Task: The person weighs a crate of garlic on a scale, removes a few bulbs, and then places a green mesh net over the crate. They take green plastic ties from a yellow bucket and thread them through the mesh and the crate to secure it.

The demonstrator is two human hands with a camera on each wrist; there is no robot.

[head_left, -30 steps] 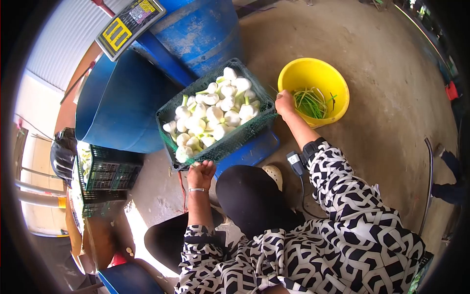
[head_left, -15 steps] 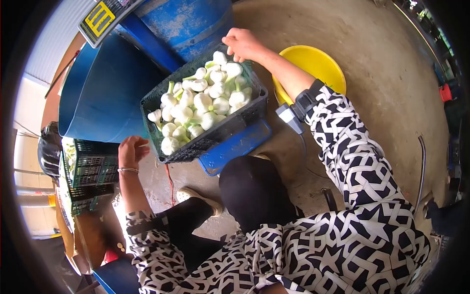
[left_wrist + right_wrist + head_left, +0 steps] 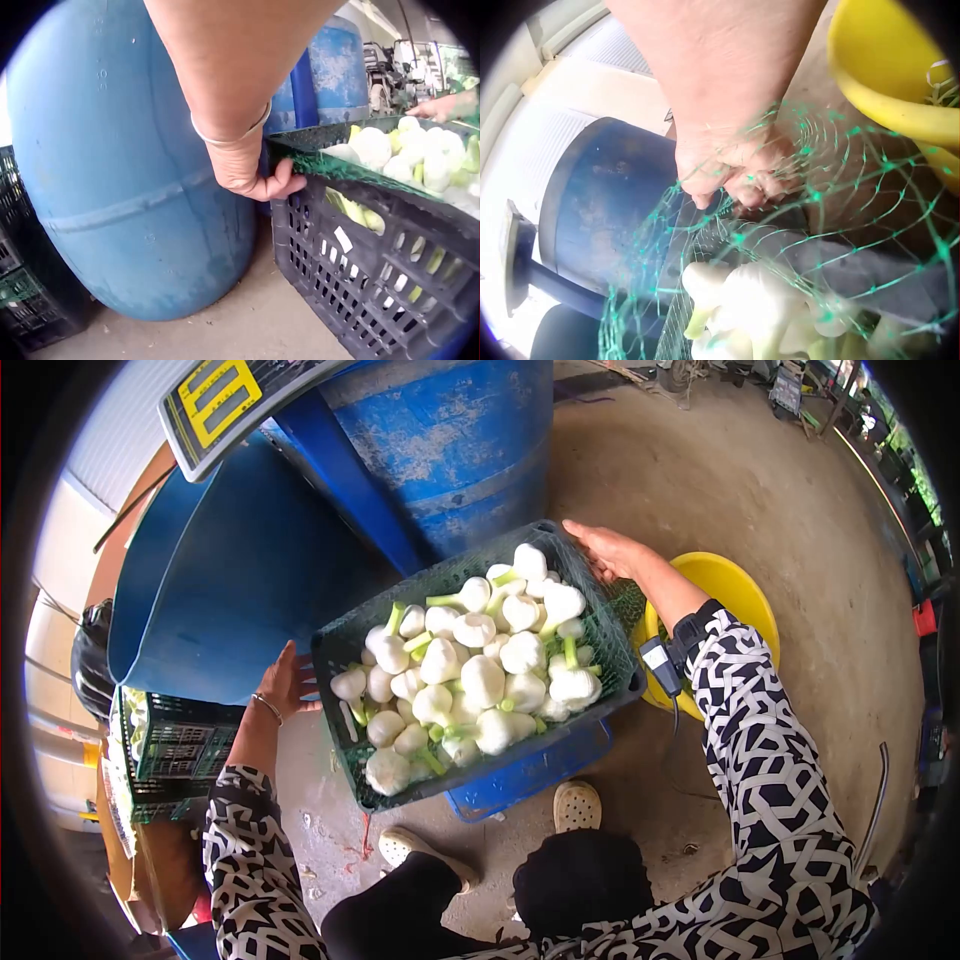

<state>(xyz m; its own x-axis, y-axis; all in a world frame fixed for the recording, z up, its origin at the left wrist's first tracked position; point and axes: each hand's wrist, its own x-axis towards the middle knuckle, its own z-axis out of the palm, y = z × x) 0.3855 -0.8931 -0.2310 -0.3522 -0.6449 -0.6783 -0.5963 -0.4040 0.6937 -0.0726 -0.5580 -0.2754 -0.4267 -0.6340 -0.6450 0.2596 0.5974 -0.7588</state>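
Note:
A dark plastic crate (image 3: 480, 768) lined with green netting (image 3: 628, 605) is heaped with white garlic bulbs (image 3: 483, 680), their green stems cut short. My right hand (image 3: 610, 550) is at the crate's far right corner. In the right wrist view its curled fingers (image 3: 754, 187) hold the netting, whose loose mesh spreads across that view. My left hand (image 3: 287, 682) is beside the crate's left end with its fingers apart. Seen from the left wrist, its bent fingertips (image 3: 298, 184) come right at the netted rim, holding nothing.
The crate sits on a blue platform (image 3: 540, 775) with a scale display (image 3: 215, 405) above. Blue barrels (image 3: 450, 460) stand behind and left. A yellow bucket (image 3: 735, 595) is at the right, stacked crates (image 3: 190, 745) at the left. A cable (image 3: 675, 730) hangs from my right wrist.
My right hand went from the crate's right side over its far edge, then to the far right corner. The left hand left the near edge for the left end. The crate appears larger.

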